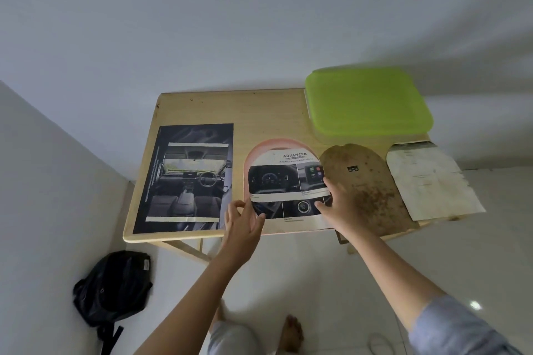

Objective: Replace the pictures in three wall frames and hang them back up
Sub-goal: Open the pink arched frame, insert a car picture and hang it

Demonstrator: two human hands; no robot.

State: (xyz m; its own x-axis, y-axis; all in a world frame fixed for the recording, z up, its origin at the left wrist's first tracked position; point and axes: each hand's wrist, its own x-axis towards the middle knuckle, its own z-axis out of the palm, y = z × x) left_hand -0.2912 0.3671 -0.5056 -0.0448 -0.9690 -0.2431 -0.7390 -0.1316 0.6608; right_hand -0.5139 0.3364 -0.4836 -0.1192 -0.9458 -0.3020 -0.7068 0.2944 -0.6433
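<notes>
Table [274, 112] of pale wood, set against a white wall, seen from above. At centre lies a pink arched frame [277, 143], flat on the tabletop, with a printed picture [285, 181] of car dashboard details laid over it. The frame's rim shows only along the top curve. The left hand [243, 222] pinches the picture's lower left edge between thumb and fingers. The right hand [346, 202] has thumb and forefinger spread, their tips on the picture's right edge; whether it grips the paper or only presses on it cannot be told. Just right of the frame, partly under the right hand, lies a brown, stained arched backing board [366, 181]. To its right is a yellowed sheet [429, 181] overhanging the table edge. A dark poster [187, 179] of a car interior lies on the left part of the table. A box with a green lid [366, 101] stands at the back right corner. On the floor, lower left, sits a black backpack [115, 285].
</notes>
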